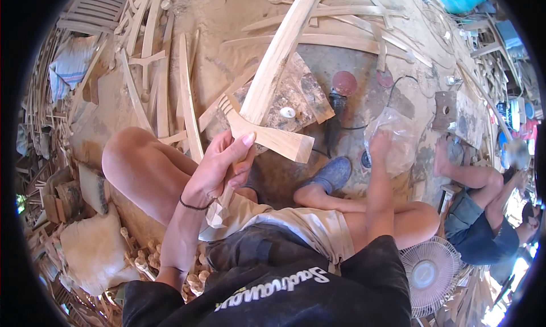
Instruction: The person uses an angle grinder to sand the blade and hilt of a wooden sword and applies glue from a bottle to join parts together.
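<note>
My left hand is closed round the grip of a pale wooden sword. Its blade slants up and away to the right, and the carved crossguard sits just above my thumb. The faceted pommel pokes out below my fist, over my lap. On the right, my right hand reaches into a clear plastic bag on the floor. The fingers are mostly hidden by the plastic, so what they hold, if anything, does not show.
A worn wooden board lies beneath the blade, bearing a small white round thing. Beside it is a power tool with a red sanding disc. Wooden swords litter the floor. A fan and another person are at right.
</note>
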`<act>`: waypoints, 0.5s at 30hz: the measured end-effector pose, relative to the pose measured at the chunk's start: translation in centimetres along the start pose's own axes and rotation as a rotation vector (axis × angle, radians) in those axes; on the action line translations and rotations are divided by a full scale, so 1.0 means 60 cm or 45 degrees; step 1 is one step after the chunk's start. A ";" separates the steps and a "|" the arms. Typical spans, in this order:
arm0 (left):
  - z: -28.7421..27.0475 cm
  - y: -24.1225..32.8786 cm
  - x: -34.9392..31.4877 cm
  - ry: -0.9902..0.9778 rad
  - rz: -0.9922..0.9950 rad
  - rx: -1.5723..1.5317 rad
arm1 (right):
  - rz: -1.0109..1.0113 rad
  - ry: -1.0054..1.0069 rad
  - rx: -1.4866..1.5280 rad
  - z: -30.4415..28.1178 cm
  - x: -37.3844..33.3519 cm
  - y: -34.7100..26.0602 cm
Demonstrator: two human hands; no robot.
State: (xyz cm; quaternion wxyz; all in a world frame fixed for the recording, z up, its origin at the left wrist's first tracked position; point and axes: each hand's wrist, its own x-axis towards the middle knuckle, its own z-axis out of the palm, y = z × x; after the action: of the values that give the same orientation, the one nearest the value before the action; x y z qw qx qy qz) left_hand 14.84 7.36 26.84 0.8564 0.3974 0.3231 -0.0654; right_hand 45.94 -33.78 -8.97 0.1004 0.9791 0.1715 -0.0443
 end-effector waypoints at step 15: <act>0.018 0.008 0.005 -0.001 0.002 0.012 | 0.225 -0.056 0.256 0.024 -0.003 -0.005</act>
State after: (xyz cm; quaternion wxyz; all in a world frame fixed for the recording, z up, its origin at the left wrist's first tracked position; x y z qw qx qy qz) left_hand 15.82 6.94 27.49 0.8547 0.4016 0.3220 -0.0664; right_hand 45.59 -33.86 -10.38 0.0091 0.9943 0.0769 -0.0735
